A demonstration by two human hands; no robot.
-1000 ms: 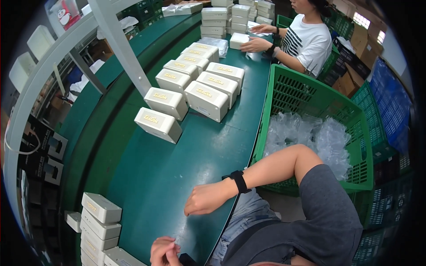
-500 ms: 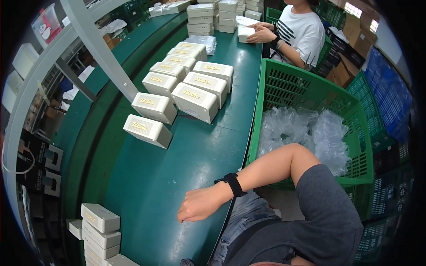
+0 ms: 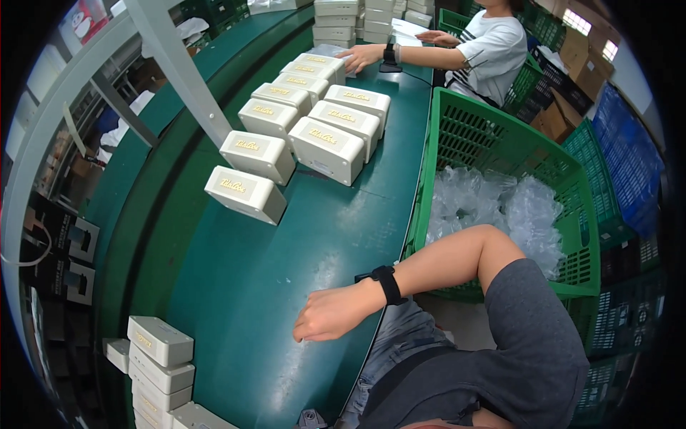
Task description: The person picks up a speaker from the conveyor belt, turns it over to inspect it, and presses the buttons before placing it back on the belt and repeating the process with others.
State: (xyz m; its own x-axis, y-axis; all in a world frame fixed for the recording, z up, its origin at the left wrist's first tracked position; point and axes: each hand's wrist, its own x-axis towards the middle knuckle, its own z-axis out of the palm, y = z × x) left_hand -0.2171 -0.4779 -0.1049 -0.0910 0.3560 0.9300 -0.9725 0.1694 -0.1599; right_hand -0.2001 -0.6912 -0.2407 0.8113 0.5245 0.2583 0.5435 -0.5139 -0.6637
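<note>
My right hand hangs over the green belt with its fingers curled in. Nothing shows in it, and a black band circles its wrist. My left hand is out of view; a small dark device pokes in at the bottom edge. Beyond my right hand stand two rows of cream boxes with gold lettering, the nearest box alone at the front left. To the lower left rises a stack of similar boxes. My right hand touches none of them.
A green crate holding clear plastic bags stands right of the belt. A co-worker reaches across at the far end, by more stacked boxes. A grey metal post rises on the left.
The co-worker's hand has left a box and reached over to the clear plastic by the far row. My right hand keeps its curled shape; the whole view has shifted slightly.
</note>
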